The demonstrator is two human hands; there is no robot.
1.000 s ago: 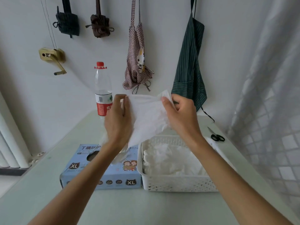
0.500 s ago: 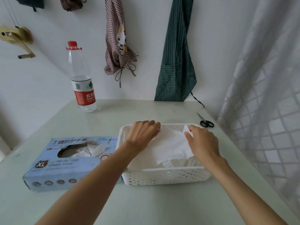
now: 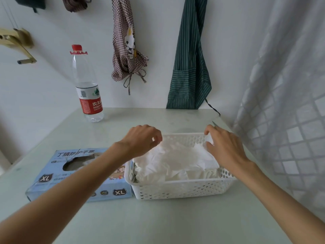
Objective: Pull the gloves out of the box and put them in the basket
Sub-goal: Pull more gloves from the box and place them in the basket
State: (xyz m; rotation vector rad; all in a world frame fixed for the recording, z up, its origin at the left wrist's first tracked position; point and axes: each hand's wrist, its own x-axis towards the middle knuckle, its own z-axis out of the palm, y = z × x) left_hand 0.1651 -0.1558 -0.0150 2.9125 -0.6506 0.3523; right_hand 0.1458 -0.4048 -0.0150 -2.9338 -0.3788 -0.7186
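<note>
The blue glove box (image 3: 58, 180) lies flat on the table at the left, and white gloves show through its oval opening (image 3: 77, 163). Touching its right side is the white perforated basket (image 3: 177, 190), filled with a pile of white gloves (image 3: 175, 159). My left hand (image 3: 142, 140) hovers over the basket's back left corner, fingers loosely curled and holding nothing. My right hand (image 3: 226, 148) is at the basket's back right, pinching a corner of the top glove between thumb and fingers.
A water bottle (image 3: 88, 88) with a red cap stands at the back left of the table. The tip of a pair of scissors (image 3: 214, 123) pokes out behind my right hand. Aprons hang on the wall; a curtain (image 3: 284, 103) borders the table's right side.
The glove held up between both hands has been lowered and spread onto the pile in the basket. My left hand has since let go and lifted.
</note>
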